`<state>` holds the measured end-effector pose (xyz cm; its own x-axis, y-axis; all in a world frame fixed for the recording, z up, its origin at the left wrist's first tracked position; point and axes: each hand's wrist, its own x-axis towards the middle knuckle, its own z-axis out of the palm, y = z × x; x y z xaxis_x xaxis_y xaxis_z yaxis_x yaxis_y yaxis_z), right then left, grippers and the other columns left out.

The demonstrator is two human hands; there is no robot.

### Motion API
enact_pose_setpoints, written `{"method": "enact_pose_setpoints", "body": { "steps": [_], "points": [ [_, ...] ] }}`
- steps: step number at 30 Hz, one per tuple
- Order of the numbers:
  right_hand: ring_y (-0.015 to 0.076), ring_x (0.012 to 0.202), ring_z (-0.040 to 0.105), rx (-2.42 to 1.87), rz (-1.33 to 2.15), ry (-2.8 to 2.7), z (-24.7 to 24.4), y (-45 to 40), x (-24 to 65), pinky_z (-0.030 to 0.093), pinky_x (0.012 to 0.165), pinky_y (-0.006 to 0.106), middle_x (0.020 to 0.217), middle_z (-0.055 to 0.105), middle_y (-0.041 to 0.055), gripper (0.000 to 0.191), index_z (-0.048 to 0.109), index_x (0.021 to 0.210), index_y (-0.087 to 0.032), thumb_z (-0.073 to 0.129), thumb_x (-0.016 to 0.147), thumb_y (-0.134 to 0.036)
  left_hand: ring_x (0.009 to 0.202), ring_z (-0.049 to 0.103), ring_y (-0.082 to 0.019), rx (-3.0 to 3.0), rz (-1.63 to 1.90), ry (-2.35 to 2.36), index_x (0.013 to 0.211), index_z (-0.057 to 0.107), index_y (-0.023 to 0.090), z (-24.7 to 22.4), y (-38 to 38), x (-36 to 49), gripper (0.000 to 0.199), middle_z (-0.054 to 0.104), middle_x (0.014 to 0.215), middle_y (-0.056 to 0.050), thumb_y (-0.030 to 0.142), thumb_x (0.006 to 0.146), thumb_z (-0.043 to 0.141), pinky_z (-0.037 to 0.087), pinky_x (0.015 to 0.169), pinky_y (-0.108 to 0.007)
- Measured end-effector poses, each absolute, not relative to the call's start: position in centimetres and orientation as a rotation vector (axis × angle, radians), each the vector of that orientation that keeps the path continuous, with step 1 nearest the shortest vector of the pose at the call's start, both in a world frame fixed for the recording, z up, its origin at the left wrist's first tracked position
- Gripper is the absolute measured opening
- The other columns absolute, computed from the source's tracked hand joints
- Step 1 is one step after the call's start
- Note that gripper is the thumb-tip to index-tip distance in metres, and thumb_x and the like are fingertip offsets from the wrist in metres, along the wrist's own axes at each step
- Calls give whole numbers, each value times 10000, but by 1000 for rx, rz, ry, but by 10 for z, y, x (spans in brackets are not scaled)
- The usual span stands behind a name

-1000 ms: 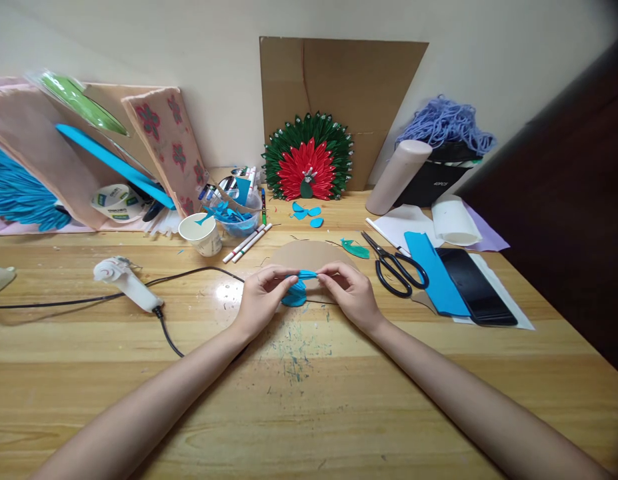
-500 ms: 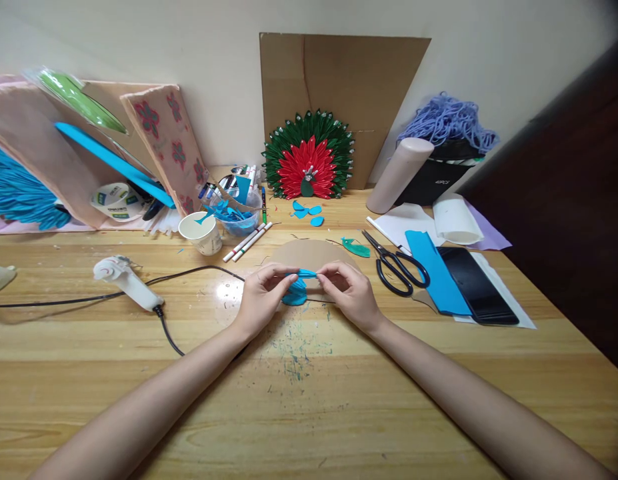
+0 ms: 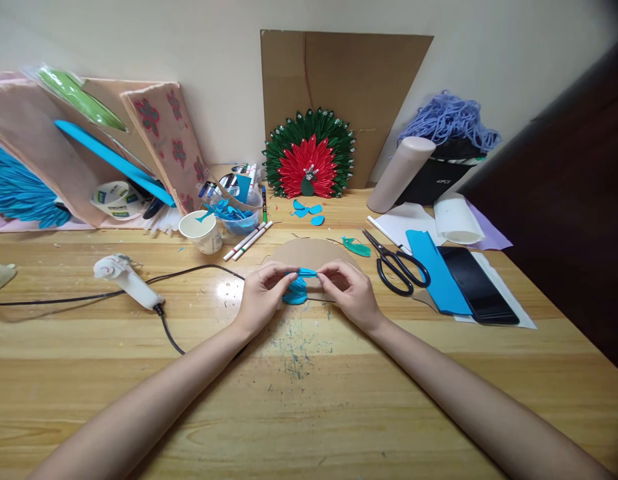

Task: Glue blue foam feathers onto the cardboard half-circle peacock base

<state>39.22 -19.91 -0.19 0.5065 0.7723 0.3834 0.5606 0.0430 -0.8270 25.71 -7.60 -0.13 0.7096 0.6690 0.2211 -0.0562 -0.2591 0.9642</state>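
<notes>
Between my two hands a small blue petal (image 3: 307, 273) is stretched sideways, folded into a narrow strip. My left hand (image 3: 266, 293) pinches its left end with thumb and fingertips. The right end is pinched by my right hand (image 3: 351, 290). Just below and behind my left fingertips, more blue petals (image 3: 295, 293) lie on the round piece of cardboard (image 3: 313, 251). My hands hide much of that cardboard. A green leaf-shaped cutout (image 3: 356, 247) rests by its right rim.
Black-handled scissors (image 3: 396, 263), a blue strip (image 3: 439, 273) and a phone (image 3: 479, 285) lie to the right. On the left are a white glue gun (image 3: 129, 283) with its cord, a paper cup (image 3: 200, 233) and a tub of blue scraps (image 3: 239, 217). Loose petals (image 3: 316, 221) lie behind.
Both hands keep the same pinch on the blue petal, almost without moving. The camera view has shifted very slightly.
</notes>
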Motion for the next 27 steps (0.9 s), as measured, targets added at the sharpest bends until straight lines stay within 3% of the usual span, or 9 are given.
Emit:
{"method": "enact_pose_setpoints", "body": {
  "steps": [19,27],
  "points": [
    [160,740,622,-1609,295,-1050,-3,-199,393,529,691,301,867,643,42,140,604,898,-208,552,824,-314,800,622,-149,1655,769,509,868,697,178,-2,-75,259,158,675,875,-54,265,761,620,503,698,-251],
    [148,705,601,-1586,241,-1174,2,-200,392,500,598,272,817,640,37,115,649,854,-210,556,824,-272,771,623,-147,1714,751,463,863,697,186,-1,-76,257,150,674,854,-51,272,766,622,508,690,-258]
  ]
}}
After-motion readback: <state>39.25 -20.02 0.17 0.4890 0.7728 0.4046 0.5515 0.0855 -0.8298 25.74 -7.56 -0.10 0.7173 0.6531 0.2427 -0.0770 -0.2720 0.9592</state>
